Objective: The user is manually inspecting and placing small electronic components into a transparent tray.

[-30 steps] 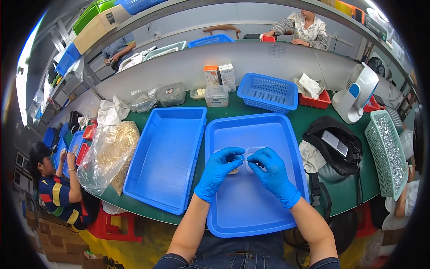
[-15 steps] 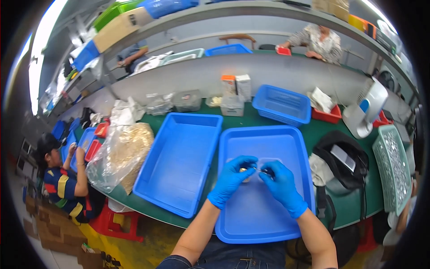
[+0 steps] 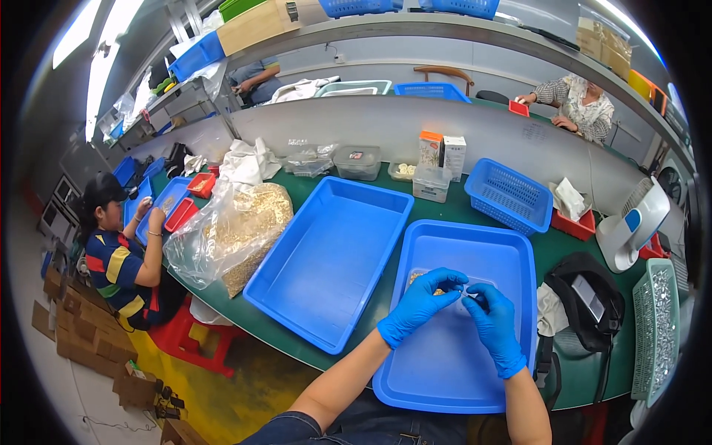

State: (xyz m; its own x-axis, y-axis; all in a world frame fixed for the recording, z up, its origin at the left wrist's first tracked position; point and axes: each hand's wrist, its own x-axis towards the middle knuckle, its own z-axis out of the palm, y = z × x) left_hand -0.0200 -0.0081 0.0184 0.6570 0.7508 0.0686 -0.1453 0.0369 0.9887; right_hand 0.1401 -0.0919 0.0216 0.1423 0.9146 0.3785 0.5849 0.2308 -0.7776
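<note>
Both hands wear blue gloves and meet above a blue tray [image 3: 445, 384] in front of me. My left hand [image 3: 421, 305] is closed in a pinch, thumb and fingertips together. Facing it, my right hand [image 3: 495, 326] pinches too, its fingertips almost touching the left ones. A tiny shiny piece shows between the fingertips, too small to name. Small gold-coloured parts [image 3: 439, 292] lie in the tray by my left hand, partly hidden by it. The edge of something clear shows behind the fingers.
An empty-looking blue tray [image 3: 326, 259] stands left, beside a clear bag of gold-coloured parts [image 3: 248, 222]. Behind are a blue basket [image 3: 510, 194] and small boxes [image 3: 430, 148]. At right lie a black bag [image 3: 586, 300] and green basket [image 3: 656, 330]. A co-worker [image 3: 126, 252] sits at left.
My view has swung left, so the bench things sit farther right in the picture. My hands stay together over the tray, their fingertips still pinched.
</note>
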